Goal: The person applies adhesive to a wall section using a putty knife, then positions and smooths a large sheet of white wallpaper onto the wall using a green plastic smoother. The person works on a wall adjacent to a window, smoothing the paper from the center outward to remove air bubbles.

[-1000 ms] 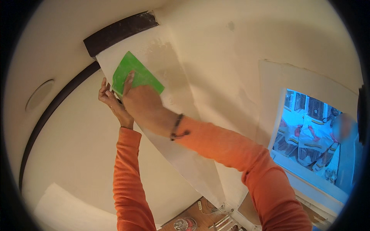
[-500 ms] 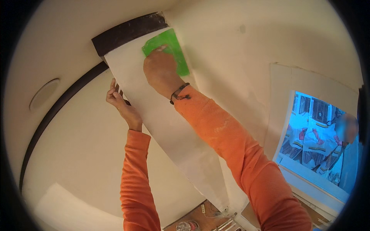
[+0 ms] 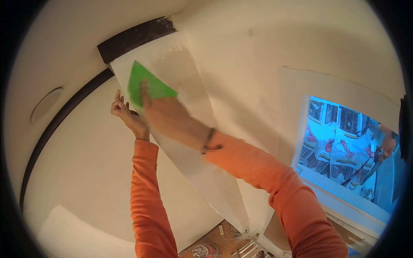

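Note:
My right hand [image 3: 165,116] is closed on a flat green plastic putty spreader [image 3: 150,88]. The spreader lies tilted across the upper face of a pale wall column [image 3: 202,172], near its left edge. Slight blur smears the fingers at the tool. Just below and left of it, my left hand [image 3: 129,118] is raised beside the column's left edge, fingers apart and partly bent, with nothing visible in them. A darker, smeared patch of putty [image 3: 183,64] shows on the column's upper right, below a dark brown trim piece [image 3: 137,38].
A dark curved trim [image 3: 56,120] runs along the left wall below a round ceiling fitting [image 3: 46,104]. On the right, a window opening [image 3: 344,146] shows a bluish room with covered things and a person. Far below are a power strip [image 3: 221,230] and a metal ladder [image 3: 251,249].
My right hand has swept the green spreader left and down across the column, turning it and uncovering the darker patch. My left hand stays by the edge; the view has shifted slightly.

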